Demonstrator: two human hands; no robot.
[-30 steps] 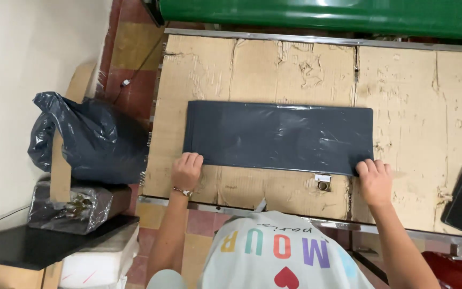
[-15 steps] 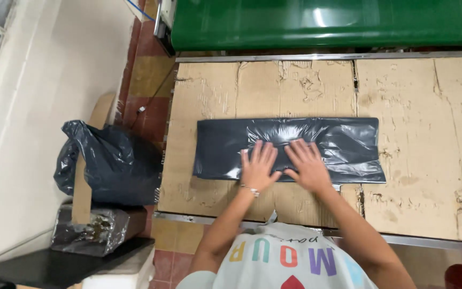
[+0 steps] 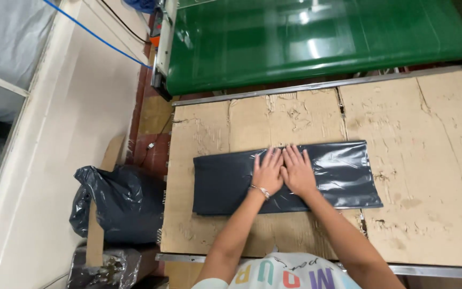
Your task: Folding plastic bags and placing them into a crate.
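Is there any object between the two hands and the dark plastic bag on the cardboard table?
No. The left hand and the right hand lie flat, side by side, directly on the middle of the dark grey folded plastic bag. Nothing visible lies between them.

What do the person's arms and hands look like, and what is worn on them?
Both arms are bare from the short sleeves down. The left hand has a thin, pale bracelet at the wrist. The right hand shows no ring, watch or glove. The shirt is white with large multicoloured letters.
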